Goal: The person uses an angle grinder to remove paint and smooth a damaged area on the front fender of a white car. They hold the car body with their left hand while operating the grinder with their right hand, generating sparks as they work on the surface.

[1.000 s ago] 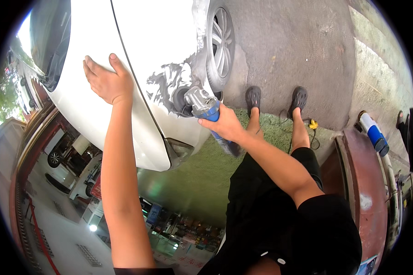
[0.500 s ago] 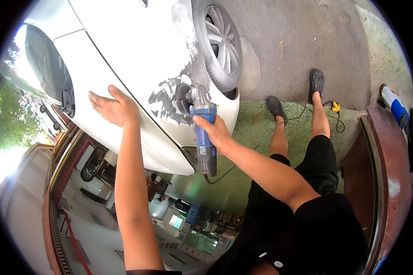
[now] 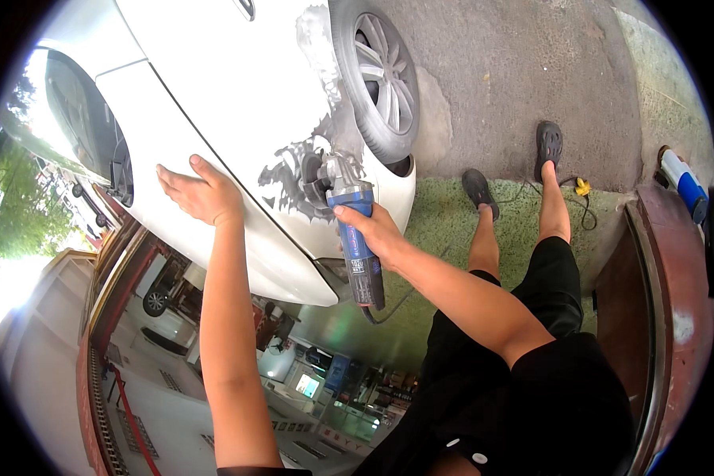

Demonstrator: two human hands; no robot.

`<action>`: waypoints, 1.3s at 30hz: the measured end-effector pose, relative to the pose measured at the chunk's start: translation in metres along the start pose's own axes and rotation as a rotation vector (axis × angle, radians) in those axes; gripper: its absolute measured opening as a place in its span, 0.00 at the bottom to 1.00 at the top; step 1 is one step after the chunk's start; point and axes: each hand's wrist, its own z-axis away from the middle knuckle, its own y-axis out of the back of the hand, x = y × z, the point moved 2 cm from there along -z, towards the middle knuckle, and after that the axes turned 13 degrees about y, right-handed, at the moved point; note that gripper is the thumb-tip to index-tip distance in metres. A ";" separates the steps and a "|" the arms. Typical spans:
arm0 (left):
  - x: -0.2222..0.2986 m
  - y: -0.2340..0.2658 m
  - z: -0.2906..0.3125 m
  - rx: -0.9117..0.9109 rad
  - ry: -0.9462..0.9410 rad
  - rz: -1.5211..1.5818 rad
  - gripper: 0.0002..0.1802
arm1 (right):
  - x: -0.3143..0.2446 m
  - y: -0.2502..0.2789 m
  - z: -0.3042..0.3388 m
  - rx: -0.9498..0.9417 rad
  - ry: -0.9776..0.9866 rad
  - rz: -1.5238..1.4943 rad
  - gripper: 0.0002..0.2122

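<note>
A blue and black angle grinder (image 3: 355, 230) is gripped in my right hand (image 3: 377, 236), its fingers wrapped round the body. The tool's disc (image 3: 316, 181) lies against the front fender of a white car (image 3: 238, 87), beside the wheel (image 3: 385, 79). Around the disc the paint shows a patchy grey, sanded area (image 3: 282, 181), and more bare grey runs up along the wheel arch. My left hand (image 3: 201, 192) rests flat on the hood near the seam, fingers stretched and thumb apart, holding nothing. The disc's contact edge is partly hidden by the tool head.
The grinder's black cord (image 3: 397, 305) trails toward my feet, where a yellow plug (image 3: 582, 186) lies by the right shoe (image 3: 548, 141). A reddish-brown metal panel (image 3: 682, 262) stands at the right, with a blue and white cylinder (image 3: 682, 186) beside it. Behind are workshop shelves (image 3: 389, 381).
The grinder's rear end has swung to the right, while its head has shifted slightly down on the fender. My left hand stays on the hood, almost unmoved.
</note>
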 end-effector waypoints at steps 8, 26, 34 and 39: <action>-0.002 -0.001 -0.001 0.018 -0.001 -0.014 0.50 | -0.007 0.025 -0.003 -0.019 -0.061 0.068 0.22; 0.000 -0.001 0.000 0.019 -0.003 -0.015 0.50 | -0.031 0.051 -0.019 -0.119 0.051 0.510 0.21; -0.002 0.004 0.002 0.008 -0.015 0.006 0.49 | -0.037 0.055 -0.014 -0.084 0.146 0.701 0.25; -0.001 0.002 0.000 0.019 -0.032 0.018 0.49 | -0.029 0.064 -0.018 -0.144 0.160 0.861 0.24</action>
